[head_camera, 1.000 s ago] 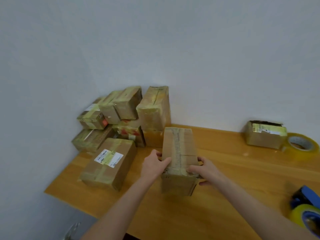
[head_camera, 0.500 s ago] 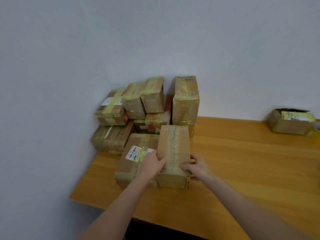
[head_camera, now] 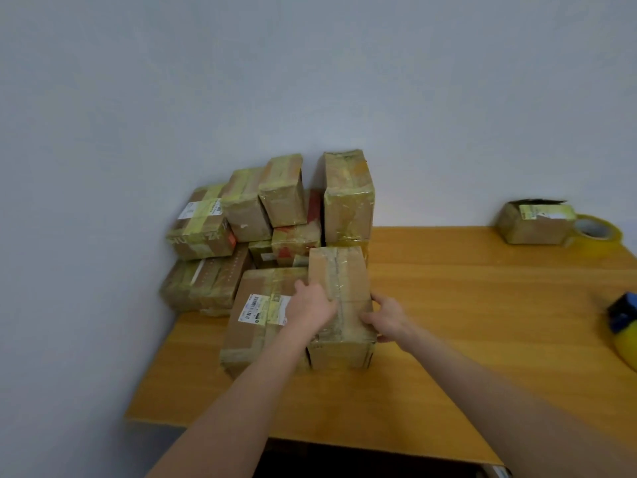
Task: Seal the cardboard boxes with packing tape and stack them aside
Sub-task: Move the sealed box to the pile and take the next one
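Head view: stacked boxes [head_camera: 275,215] at far left corner of table [head_camera: 465,305]; labelled box [head_camera: 255,322] flat in front. Left hand [head_camera: 312,307] and right hand [head_camera: 387,317], fingers clamped on taped box [head_camera: 339,294] from either side. Long axis runs away from the person; box touches labelled box. Unsealed box [head_camera: 532,222] well apart, far right

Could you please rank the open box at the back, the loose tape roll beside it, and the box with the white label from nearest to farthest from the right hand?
From the right hand:
1. Box with the white label, to its left.
2. Open box, back right.
3. Loose tape roll, just beyond that box.
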The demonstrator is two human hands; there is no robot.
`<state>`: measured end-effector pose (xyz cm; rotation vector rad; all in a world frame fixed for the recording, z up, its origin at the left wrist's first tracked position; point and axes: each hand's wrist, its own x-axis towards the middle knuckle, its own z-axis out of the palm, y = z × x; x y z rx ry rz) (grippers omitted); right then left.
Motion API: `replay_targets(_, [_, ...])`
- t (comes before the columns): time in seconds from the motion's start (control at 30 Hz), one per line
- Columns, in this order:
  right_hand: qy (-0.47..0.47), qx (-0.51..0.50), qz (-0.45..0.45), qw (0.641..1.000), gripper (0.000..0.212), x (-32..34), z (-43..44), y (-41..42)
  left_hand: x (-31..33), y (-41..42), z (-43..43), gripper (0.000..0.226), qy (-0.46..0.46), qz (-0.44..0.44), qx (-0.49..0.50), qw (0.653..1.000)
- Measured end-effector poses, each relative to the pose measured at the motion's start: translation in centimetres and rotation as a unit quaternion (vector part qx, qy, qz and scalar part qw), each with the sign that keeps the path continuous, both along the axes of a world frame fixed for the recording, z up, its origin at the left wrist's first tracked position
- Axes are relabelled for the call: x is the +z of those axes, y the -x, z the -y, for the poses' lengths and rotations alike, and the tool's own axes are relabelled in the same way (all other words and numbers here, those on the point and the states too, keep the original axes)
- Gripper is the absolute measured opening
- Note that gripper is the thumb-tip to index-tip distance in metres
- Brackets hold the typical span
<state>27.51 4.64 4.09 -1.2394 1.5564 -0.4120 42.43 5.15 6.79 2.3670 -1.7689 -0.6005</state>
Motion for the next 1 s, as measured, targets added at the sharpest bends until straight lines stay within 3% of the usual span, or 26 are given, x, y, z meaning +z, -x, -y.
replay_targets(0.2, [0.051, 0.024, -0.039, 0.998, 0.066, 0.6, 0.1, 0.2, -0.2, 0.0, 0.6, 0.056, 0.041, 0.038, -0.026, 0.998])
replay_targets(0.33, [0.123, 0.032, -0.228, 0.965, 0.074, 2.1, 1.5, 3.0, 0.5, 2.6, 1.7, 0.062, 0.109, 0.086, -0.093, 0.986])
replay_targets(0.47, [0.15, 0.045, -0.308, 0.938, 0.071, 3.3, 2.1, 7.1, 0.5, 7.3, 3.1, 0.058, 0.104, 0.096, -0.142, 0.98])
replay_targets(0.73, [0.176, 0.029, -0.337, 0.924, 0.072, 3.3, 4.7, 18.1, 0.2, 19.9, 6.8, 0.057, 0.105, 0.118, -0.192, 0.969])
replay_targets(1.0, [0.163, 0.053, -0.332, 0.928, 0.068, 1.9, 8.6, 32.9, -0.7, 34.8, 9.8, 0.063, 0.073, 0.101, -0.179, 0.976])
